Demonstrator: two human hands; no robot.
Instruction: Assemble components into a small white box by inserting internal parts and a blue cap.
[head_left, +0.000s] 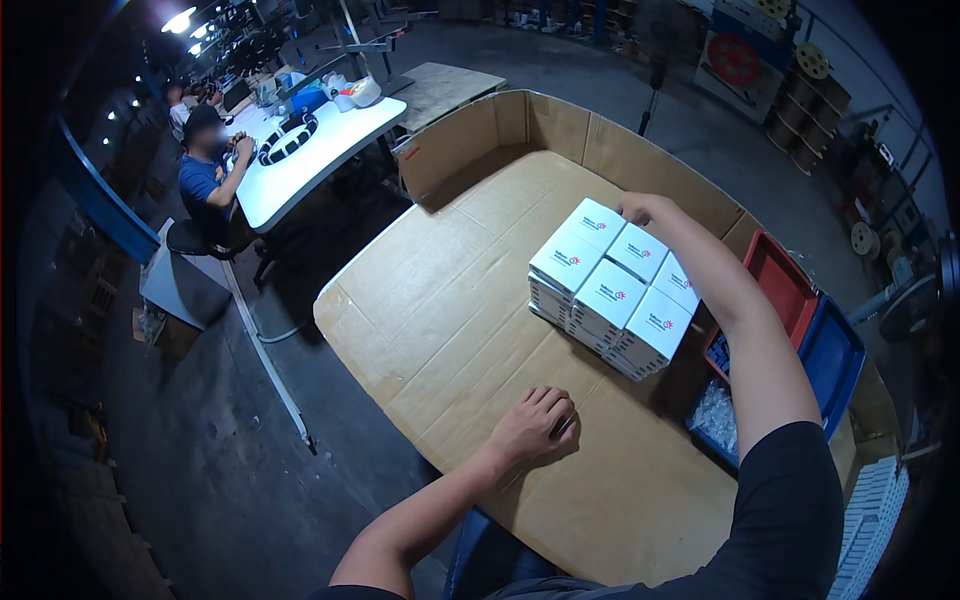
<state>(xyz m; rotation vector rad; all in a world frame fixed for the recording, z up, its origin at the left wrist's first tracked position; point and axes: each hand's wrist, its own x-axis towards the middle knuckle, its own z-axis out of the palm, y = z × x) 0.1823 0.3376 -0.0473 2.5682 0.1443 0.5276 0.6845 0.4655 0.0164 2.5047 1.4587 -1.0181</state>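
Right hand (638, 207) is beside white boxes (608, 291) — left hand (536, 425) on cardboard (455, 320)

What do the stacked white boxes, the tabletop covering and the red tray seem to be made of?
White boxes: likely thin cardboard, smooth and matte, given crisp edges and flat printed faces.
Tabletop covering: apparently brown cardboard with a dull sheen, showing creases and fold lines.
Red tray: probably moulded plastic, satin, from its even colour and smooth rim.
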